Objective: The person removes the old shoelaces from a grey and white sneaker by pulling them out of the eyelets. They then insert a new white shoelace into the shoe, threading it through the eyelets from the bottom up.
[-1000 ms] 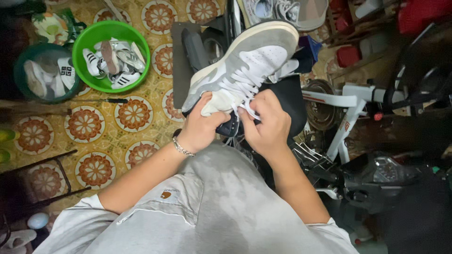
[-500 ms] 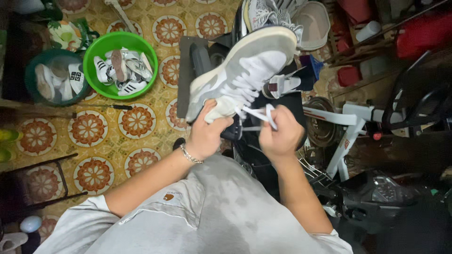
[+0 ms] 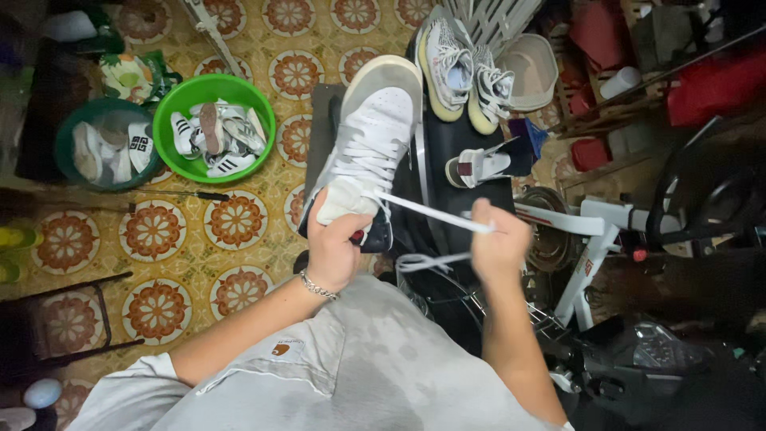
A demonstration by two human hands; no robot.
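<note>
Since half a second ago the right hand [image 3: 496,239] has swung out to the right, away from the shoe, drawing the white lace [image 3: 435,214] taut where before it sat bunched close against the tongue. The white and grey sneaker [image 3: 369,148] has also turned, its toe now pointing up and away rather than off to the right.

In the head view, the left hand [image 3: 335,243] is closed around the heel end of the sneaker, thumb over the collar, holding it up above the person's lap. A bracelet [image 3: 317,286] sits at that wrist. The right hand is pinched shut on the lace, which runs in a straight line from the shoe's upper eyelets to the fingers; the hand is blurred, so exactly how the fingers grip it is hard to say. A second loop of lace [image 3: 423,260] hangs below, between the two hands.

Just beyond the held sneaker's toe, a pair of patterned grey knit shoes [image 3: 463,68] rests on a dark surface, with a small white and dark red shoe [image 3: 477,166] near them. On the tiled floor [image 3: 152,231] to the left stand a bright green basin [image 3: 179,164] holding several white shoes and, touching it, a darker green basin [image 3: 72,179] with more. An exercise bike frame [image 3: 594,247] stands to the right.
</note>
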